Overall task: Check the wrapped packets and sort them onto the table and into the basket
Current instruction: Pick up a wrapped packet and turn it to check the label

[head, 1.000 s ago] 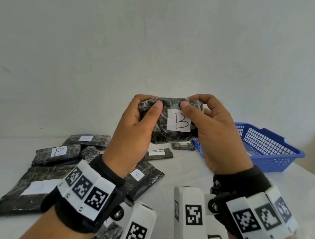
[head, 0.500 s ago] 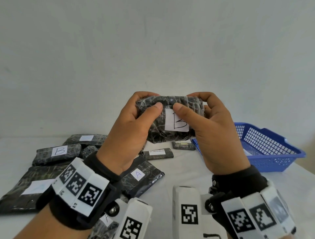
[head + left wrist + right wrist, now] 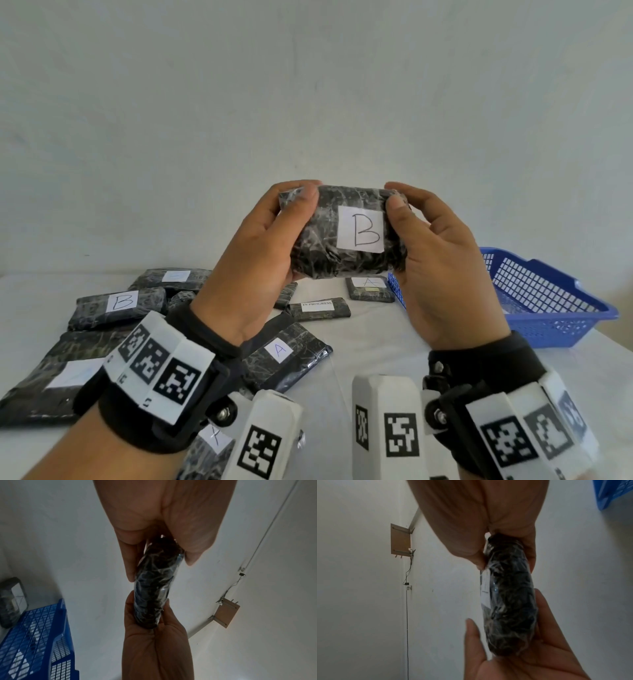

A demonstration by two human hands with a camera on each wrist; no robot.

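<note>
A black plastic-wrapped packet with a white label marked B is held up in the air in front of me. My left hand grips its left end, thumb on the front and fingers behind. My right hand grips its right end the same way. In the left wrist view the packet shows edge-on between both hands. The right wrist view shows the packet edge-on too, its label at the side. The blue plastic basket stands on the table at the right, behind my right hand.
Several wrapped packets lie on the white table at the left, among them one marked B and one marked A. A small packet labelled IN PROGRESS and another marked A lie beside the basket. A plain wall rises behind.
Both thumbs have slid outward off the label to the packet's ends, so the B shows fully. The packet has turned a little in my hands.
</note>
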